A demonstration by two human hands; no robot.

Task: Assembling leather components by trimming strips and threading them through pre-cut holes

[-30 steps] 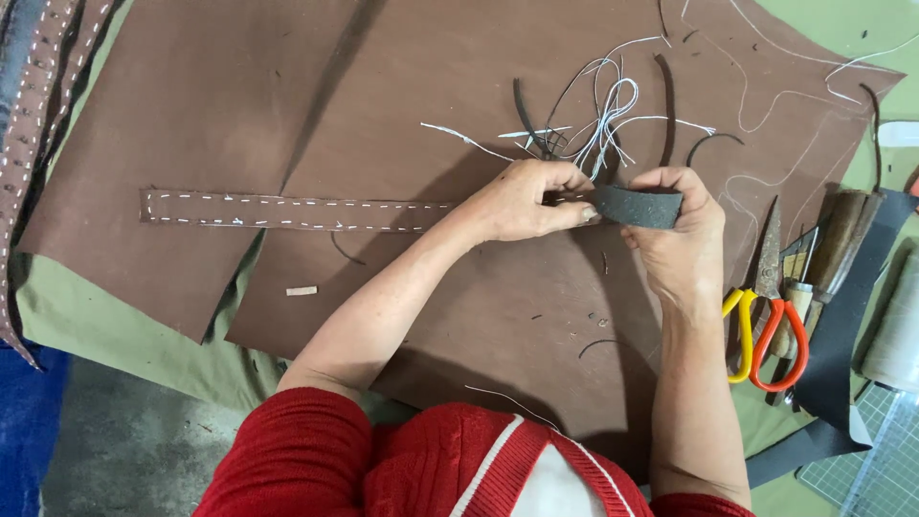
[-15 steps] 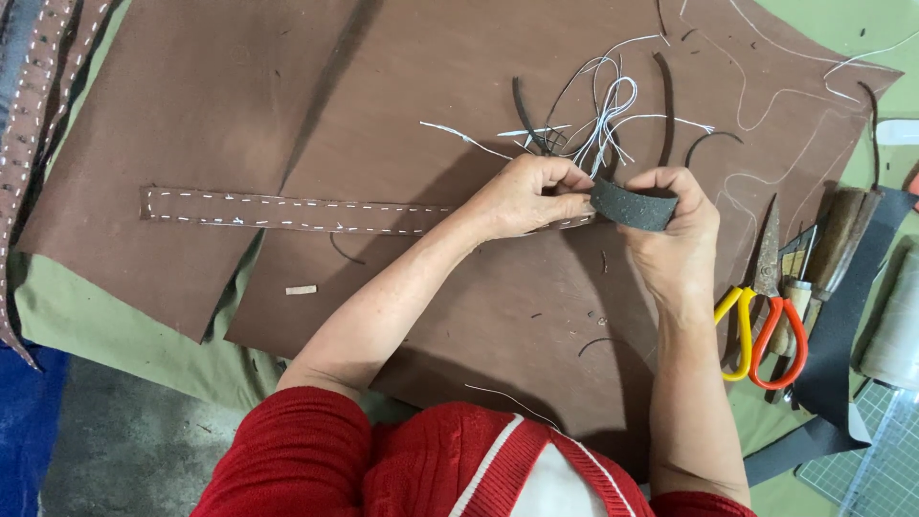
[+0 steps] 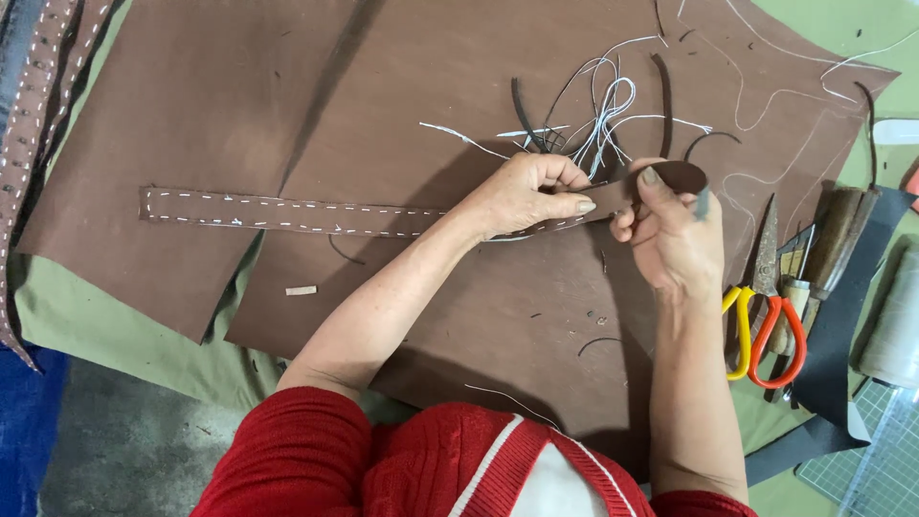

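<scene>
A long brown leather strap (image 3: 287, 213) with white stitching along both edges lies across large brown leather sheets (image 3: 431, 96). My left hand (image 3: 528, 194) pinches the strap near its right end. My right hand (image 3: 670, 235) holds the rounded strap tip, lifted off the sheet, with the thumb on top. A tangle of white thread and dark leather offcuts (image 3: 598, 110) lies just beyond both hands.
Scissors with one yellow and one orange handle (image 3: 763, 321) lie right of my right hand beside wooden-handled tools (image 3: 838, 235). A pale thread spool (image 3: 890, 316) and a cutting mat (image 3: 862, 460) sit at the far right. More stitched straps (image 3: 33, 124) hang at the left edge.
My right hand has turned the strap tip so its brown rounded end shows. My left hand stays pinched on the strap.
</scene>
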